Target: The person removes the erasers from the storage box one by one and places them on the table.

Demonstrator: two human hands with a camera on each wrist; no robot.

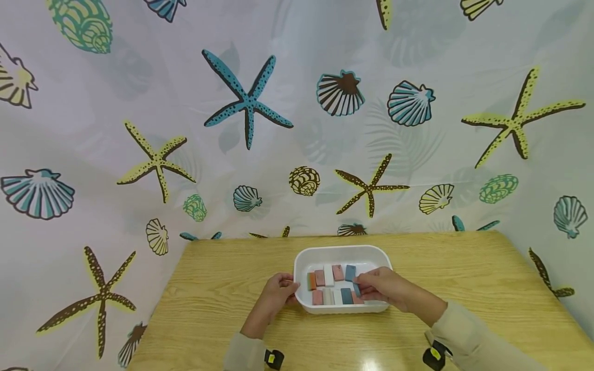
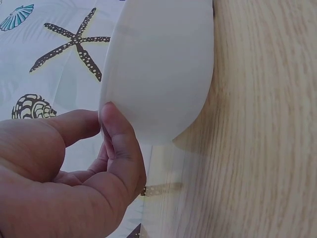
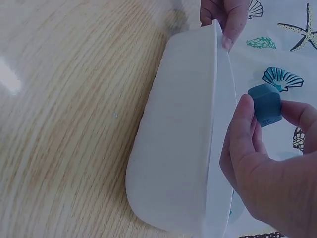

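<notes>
A white oblong tray (image 1: pixel 343 309) with rounded corners stands on the table and holds two rows of small block erasers. Pink (image 1: pixel 317 297), white (image 1: pixel 329 275) and blue ones are among them, and an orange-and-green eraser (image 1: pixel 311 281) sits at the left end. My left hand (image 1: pixel 278 289) pinches the tray's left rim between thumb and fingers, as the left wrist view also shows. Over the tray's right part, my right hand (image 1: pixel 382 285) holds a blue eraser (image 3: pixel 266 105) between thumb and fingertips. Another blue eraser (image 1: pixel 350 273) lies behind it in the back row.
The wood-grain table (image 1: pixel 223 268) extends on both sides of the tray and in front of it. A pale cloth (image 1: pixel 287 154) printed with starfish and shells hangs behind the table and along its sides.
</notes>
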